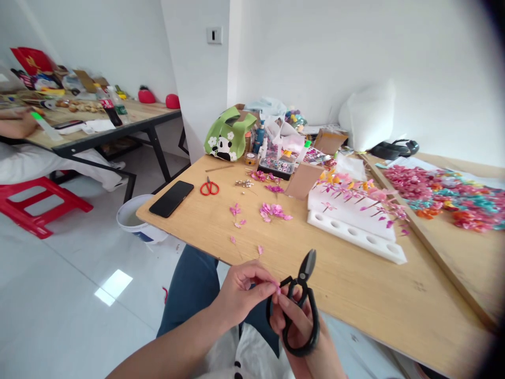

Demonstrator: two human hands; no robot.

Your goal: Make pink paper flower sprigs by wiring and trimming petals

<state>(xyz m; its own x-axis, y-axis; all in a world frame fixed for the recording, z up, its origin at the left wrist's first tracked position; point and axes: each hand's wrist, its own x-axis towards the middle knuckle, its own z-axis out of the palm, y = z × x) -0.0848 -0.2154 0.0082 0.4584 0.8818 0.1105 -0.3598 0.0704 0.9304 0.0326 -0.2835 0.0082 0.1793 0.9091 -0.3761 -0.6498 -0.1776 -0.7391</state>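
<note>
My left hand [243, 293] is closed, thumb and index finger pinching a small pink petal piece [278, 290] above my lap, by the table's front edge. My right hand [302, 326] holds black-handled scissors [307, 267], blades pointing up and away, loops around the fingers. Its thumb and fingertip also meet at the pink piece, whose exact shape is mostly hidden. Just beyond my hands lie two small pink petals on thin stems, one of them a petal sprig [260, 250]. Farther back are a pile of pink-purple flowers [274, 211] and a few looser blossoms [235, 209].
Red-handled scissors [209, 188] and a black phone [172, 199] lie left. A white foam holder [355, 234] with flower sprigs stands right, before colourful flower piles [453, 197]. A green bag [229, 134] and bead box [277, 166] are behind. Another person's arm [16, 123] rests at the far-left table.
</note>
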